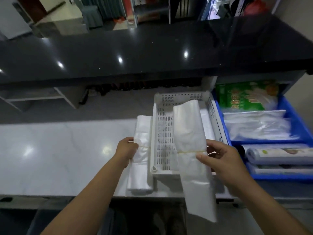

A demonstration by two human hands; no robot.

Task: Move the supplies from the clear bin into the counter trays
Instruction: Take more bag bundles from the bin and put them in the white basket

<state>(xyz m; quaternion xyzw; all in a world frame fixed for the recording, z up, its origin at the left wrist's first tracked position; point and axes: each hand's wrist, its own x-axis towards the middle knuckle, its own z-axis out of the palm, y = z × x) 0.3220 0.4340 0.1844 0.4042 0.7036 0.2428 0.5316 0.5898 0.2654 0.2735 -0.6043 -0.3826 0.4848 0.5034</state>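
My left hand [126,151] grips a bundle of white plastic bags [140,156] tied with a yellow rubber band, just left of the white perforated tray [165,133]. The bundle's lower end rests on the pale counter [67,150]. My right hand [221,160] holds a second banded bundle of white plastic bags [189,133] above the tray, its top over the tray and its tail hanging past the counter's front edge. The clear bin is not in view.
A blue tray [298,114] on the right holds a green packet [243,97] and clear bag packs [255,124]. In front of it, another blue tray [277,175] holds rolls [277,154]. A black raised counter [152,53] runs across the back.
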